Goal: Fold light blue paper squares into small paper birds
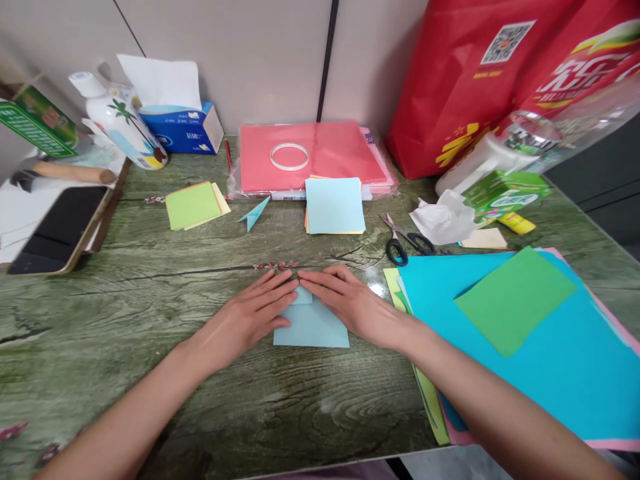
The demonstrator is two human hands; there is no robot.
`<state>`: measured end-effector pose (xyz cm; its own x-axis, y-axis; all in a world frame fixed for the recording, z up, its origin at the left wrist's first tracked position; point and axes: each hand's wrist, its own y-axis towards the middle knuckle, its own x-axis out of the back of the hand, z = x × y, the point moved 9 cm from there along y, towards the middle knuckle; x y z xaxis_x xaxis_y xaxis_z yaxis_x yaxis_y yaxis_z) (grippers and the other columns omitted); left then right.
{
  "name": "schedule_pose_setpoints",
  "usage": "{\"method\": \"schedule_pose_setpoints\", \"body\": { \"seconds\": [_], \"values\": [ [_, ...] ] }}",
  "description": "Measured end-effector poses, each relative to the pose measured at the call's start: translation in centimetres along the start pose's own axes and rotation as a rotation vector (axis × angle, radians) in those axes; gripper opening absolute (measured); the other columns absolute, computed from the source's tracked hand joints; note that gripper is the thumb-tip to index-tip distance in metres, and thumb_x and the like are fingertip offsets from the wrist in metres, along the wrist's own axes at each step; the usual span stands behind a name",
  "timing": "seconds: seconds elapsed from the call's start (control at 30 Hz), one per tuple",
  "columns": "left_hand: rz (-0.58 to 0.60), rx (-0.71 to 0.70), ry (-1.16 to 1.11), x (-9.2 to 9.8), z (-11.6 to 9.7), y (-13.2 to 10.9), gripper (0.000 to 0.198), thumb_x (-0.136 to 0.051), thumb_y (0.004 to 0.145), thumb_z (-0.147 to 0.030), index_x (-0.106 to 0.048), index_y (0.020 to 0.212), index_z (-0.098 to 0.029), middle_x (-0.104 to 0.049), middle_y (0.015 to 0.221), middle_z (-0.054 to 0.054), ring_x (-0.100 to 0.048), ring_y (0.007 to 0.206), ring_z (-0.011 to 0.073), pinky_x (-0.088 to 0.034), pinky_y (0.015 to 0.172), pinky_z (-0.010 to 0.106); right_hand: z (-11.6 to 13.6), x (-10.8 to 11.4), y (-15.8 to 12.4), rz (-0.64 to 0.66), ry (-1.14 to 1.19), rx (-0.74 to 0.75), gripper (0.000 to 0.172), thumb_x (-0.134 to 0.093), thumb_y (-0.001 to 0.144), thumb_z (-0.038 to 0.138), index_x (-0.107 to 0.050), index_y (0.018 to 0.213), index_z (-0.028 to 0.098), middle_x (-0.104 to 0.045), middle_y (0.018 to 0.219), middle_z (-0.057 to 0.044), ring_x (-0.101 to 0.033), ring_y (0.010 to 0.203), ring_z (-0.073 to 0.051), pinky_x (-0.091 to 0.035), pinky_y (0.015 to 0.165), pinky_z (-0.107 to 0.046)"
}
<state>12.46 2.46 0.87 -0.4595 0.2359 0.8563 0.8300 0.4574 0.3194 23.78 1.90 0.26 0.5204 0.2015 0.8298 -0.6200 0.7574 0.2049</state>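
Observation:
A light blue sheet of paper (311,327) lies on the wooden-look table (210,413), with a folded flap at its upper part. My left hand (253,313) rests flat over the sheet's upper left, fingers stretched toward the fold. From the other side my right hand (353,300) lies over the upper right, its fingers extended and slightly spread. The fingertips of both hands nearly meet at the top of the paper and hide its upper corners. Neither hand grips the sheet; both press on it from above.
Black-handled scissors (400,243), square blue paper (336,205), green paper (193,205) and a small folded piece (255,213) lie beyond my hands. Large blue sheets (500,387) are at right. A phone (60,230) sits left; a red bag (450,87) stands behind.

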Motion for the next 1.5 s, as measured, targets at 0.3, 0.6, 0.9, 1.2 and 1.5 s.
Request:
{"method": "schedule_pose_setpoints", "body": {
  "seconds": [0.3,0.6,0.9,1.2,1.5],
  "values": [
    [0.047,-0.059,0.084,-0.49,-0.52,0.01,0.054,-0.048,0.092,-0.023,-0.028,0.143,-0.022,-0.048,0.139,0.008,-0.036,0.133,0.0217,-0.034,0.110,0.050,-0.18,0.05,-0.05,-0.014,0.028,-0.020,0.041,-0.034,0.096,0.017,-0.042,0.136,0.022,-0.049,0.136,-0.008,-0.045,0.116,-0.021,-0.045,0.099,-0.043],
    [0.069,-0.063,0.129,-0.67,-0.71,0.01,0.048,-0.045,0.094,-0.023,-0.033,0.140,-0.020,-0.048,0.139,0.009,-0.036,0.133,0.0210,-0.039,0.107,0.046,-0.59,-0.16,-0.19,-0.016,0.038,-0.033,0.039,-0.038,0.095,0.017,-0.045,0.133,0.021,-0.050,0.130,-0.010,-0.046,0.115,-0.021,-0.044,0.098,-0.041],
    [0.095,-0.051,0.135,-0.67,-0.67,0.08,0.043,-0.044,0.094,-0.023,-0.040,0.136,-0.017,-0.049,0.138,0.009,-0.036,0.133,0.0211,-0.040,0.107,0.045,-0.45,0.39,-0.40,-0.114,0.021,-0.004,0.039,-0.040,0.094,0.017,-0.045,0.133,0.019,-0.053,0.123,-0.012,-0.049,0.112,-0.022,-0.048,0.092,-0.043],
    [0.072,-0.057,0.126,-0.76,-0.60,-0.03,0.042,-0.043,0.094,-0.024,-0.040,0.136,-0.018,-0.050,0.137,0.009,-0.036,0.133,0.0206,-0.039,0.108,0.045,-0.43,0.56,-0.54,-0.172,-0.022,-0.011,0.032,-0.043,0.093,0.016,-0.051,0.124,0.017,-0.053,0.116,-0.012,-0.051,0.102,-0.020,-0.051,0.087,-0.040],
    [0.069,-0.067,0.143,-0.69,-0.73,0.00,0.042,-0.043,0.095,-0.024,-0.041,0.135,-0.016,-0.050,0.137,0.010,-0.037,0.133,0.0203,-0.039,0.107,0.045,-0.28,0.62,-0.55,-0.160,-0.035,0.015,0.033,-0.042,0.094,0.016,-0.050,0.126,0.013,-0.054,0.121,-0.014,-0.049,0.109,-0.022,-0.049,0.092,-0.042]
  ]
}}
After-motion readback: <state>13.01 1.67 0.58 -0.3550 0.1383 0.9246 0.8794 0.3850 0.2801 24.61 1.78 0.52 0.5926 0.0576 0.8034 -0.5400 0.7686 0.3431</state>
